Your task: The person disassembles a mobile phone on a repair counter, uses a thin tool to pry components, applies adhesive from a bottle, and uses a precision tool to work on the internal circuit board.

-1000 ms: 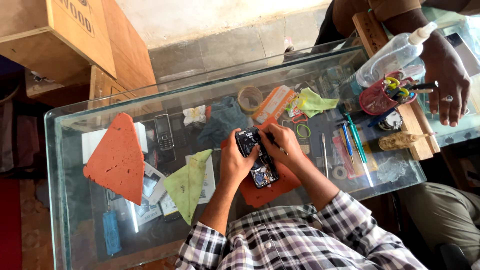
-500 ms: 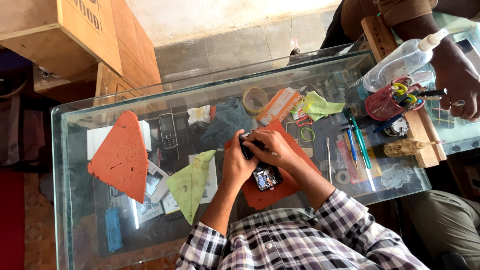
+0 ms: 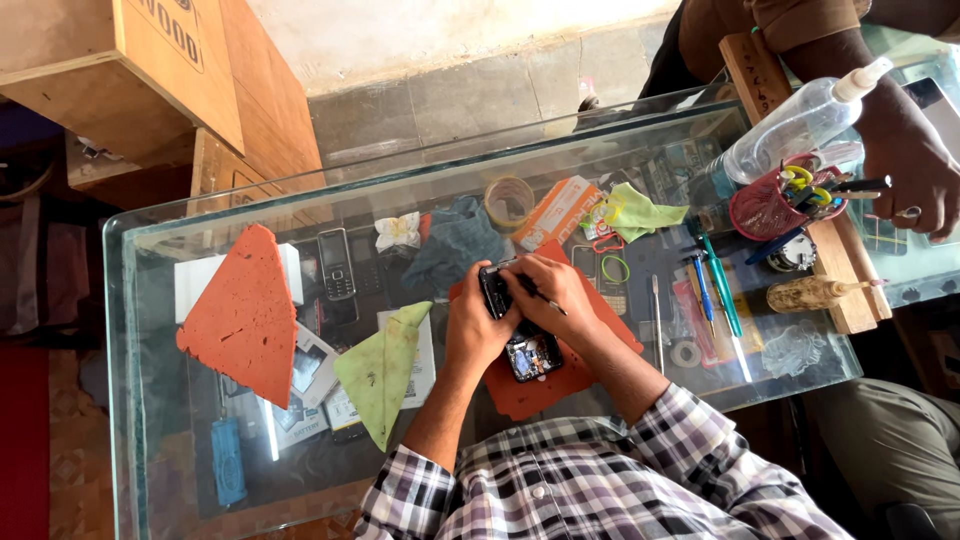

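My left hand [image 3: 476, 322] grips an opened black mobile phone [image 3: 518, 326] over an orange-red mat [image 3: 535, 385] on the glass counter [image 3: 700, 395]. The phone's inner circuit parts show below my fingers. My right hand [image 3: 555, 290] rests on the phone's upper end and holds a thin dark tool [image 3: 542, 297] against it. Both forearms wear checked sleeves.
An orange triangular mat [image 3: 243, 312] and a green cloth [image 3: 383, 370] lie to the left. Another person's hand [image 3: 912, 170] rests at the right by a red cup of tools [image 3: 766, 207] and a spray bottle [image 3: 795, 125]. Pens [image 3: 722, 290], tape rolls and a wooden-handled tool [image 3: 812, 293] lie nearby.
The view has shifted slightly. My hands stay on the phone, and my right hand has moved up over its top end with the tool.
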